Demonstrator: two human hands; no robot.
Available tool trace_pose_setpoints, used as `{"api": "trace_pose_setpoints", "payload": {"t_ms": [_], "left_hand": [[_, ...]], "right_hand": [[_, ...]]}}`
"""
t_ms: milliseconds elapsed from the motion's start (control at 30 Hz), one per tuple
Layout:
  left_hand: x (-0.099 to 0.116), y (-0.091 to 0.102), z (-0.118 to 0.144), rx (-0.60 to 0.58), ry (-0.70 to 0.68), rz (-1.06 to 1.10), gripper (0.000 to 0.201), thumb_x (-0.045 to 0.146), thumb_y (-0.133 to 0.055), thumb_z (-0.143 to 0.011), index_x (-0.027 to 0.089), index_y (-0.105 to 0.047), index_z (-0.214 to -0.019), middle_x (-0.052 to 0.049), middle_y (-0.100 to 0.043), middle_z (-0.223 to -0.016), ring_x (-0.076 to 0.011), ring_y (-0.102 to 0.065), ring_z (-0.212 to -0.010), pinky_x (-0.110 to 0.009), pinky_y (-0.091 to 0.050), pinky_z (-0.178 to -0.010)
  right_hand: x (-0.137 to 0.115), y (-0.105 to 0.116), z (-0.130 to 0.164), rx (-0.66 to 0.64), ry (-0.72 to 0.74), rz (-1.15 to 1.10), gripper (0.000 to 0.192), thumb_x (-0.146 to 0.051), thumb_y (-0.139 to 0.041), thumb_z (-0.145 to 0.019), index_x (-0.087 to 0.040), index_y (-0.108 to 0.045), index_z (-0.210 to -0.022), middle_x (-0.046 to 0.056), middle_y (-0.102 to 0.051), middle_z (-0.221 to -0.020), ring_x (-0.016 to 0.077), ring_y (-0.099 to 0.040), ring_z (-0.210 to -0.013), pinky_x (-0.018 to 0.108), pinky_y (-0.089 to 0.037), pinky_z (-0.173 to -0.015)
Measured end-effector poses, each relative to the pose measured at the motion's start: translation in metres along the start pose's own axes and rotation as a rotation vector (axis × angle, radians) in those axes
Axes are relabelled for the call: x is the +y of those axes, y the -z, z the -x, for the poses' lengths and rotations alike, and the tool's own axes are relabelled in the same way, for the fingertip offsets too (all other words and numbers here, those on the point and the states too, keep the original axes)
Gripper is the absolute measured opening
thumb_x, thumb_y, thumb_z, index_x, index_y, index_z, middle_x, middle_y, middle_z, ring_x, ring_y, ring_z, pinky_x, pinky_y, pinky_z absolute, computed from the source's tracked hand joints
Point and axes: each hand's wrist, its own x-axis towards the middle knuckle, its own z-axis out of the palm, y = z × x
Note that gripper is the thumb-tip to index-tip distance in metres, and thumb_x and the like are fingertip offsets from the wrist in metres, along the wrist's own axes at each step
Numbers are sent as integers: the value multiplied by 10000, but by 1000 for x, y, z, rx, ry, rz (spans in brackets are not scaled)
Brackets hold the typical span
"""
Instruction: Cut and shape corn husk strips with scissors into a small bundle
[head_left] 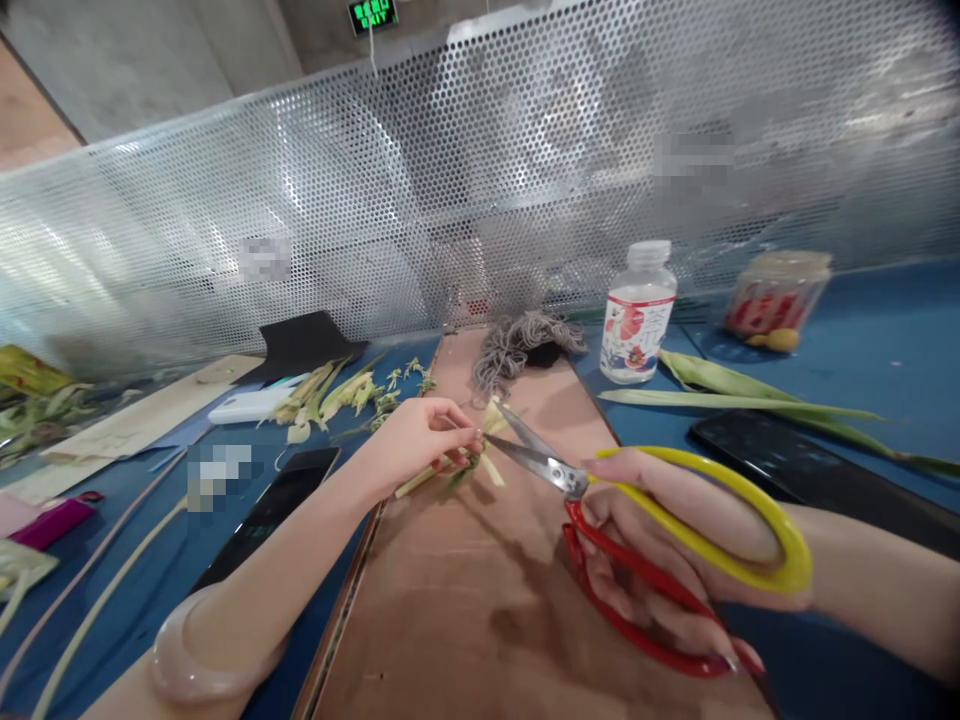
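My right hand (pixel 667 540) grips a pair of scissors (pixel 574 482) with one yellow and one red handle loop. The blades are spread apart and point away to the left. Near their tips, my left hand (pixel 431 435) pinches a small bundle of pale green and yellow leaf strips (pixel 491 468), with loose ends sticking out on several sides. One blade passes close to the left fingertips; whether it touches the strips I cannot tell. Both hands are above a brown wooden board (pixel 450 610).
Grey cord (pixel 517 350) lies heaped at the board's far end. To the right are a clear bottle (pixel 637 315), a jar (pixel 778 300), long green leaves (pixel 727 385) and a black phone (pixel 810 470). Leaf scraps (pixel 352 395) and another phone (pixel 277 510) lie left. Perforated metal panels (pixel 450 190) stand behind.
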Motion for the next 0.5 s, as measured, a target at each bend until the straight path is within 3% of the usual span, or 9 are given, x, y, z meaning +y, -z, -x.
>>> {"api": "trace_pose_setpoints", "payload": {"t_ms": [133,300,400,500], "left_hand": [[-2,-1,-3,14,34,63,176,298,-675,-719,139,-619,-770,-81,-719,-816,-163,-675,-725,-269,-516,-652],[-4,-6,-6,4,32,46,100,229,-624,-749,131,-603,-757,-78,-712,-793,-169,-680,-746,-310,-526,-746],[-8,-7,-7,-13,-1,20,99,237,-604,-766,139,-590,-761,-76,-709,-804,-173,-678,-756,-321,-523,-764],[-13,-5,-10,-33,-15,17,125,271,-581,-789,147,-581,-776,-75,-705,-822,-172,-674,-763,-322,-520,-760]], "right_hand": [[-7,6,2,65,105,198,664,-651,-272,-800,-128,-553,-503,54,-457,-299,104,-387,-223,190,-304,-234],[-9,-2,-1,311,426,234,399,-478,-465,-800,-142,-561,-609,3,-481,-319,71,-365,-219,144,-266,-246],[-7,-9,-3,395,480,245,313,-424,-505,-775,-147,-552,-636,-3,-489,-315,61,-332,-209,144,-249,-240],[-7,-15,-11,492,481,213,245,-398,-546,-734,-162,-546,-673,-5,-526,-346,76,-384,-238,154,-285,-248]]}}
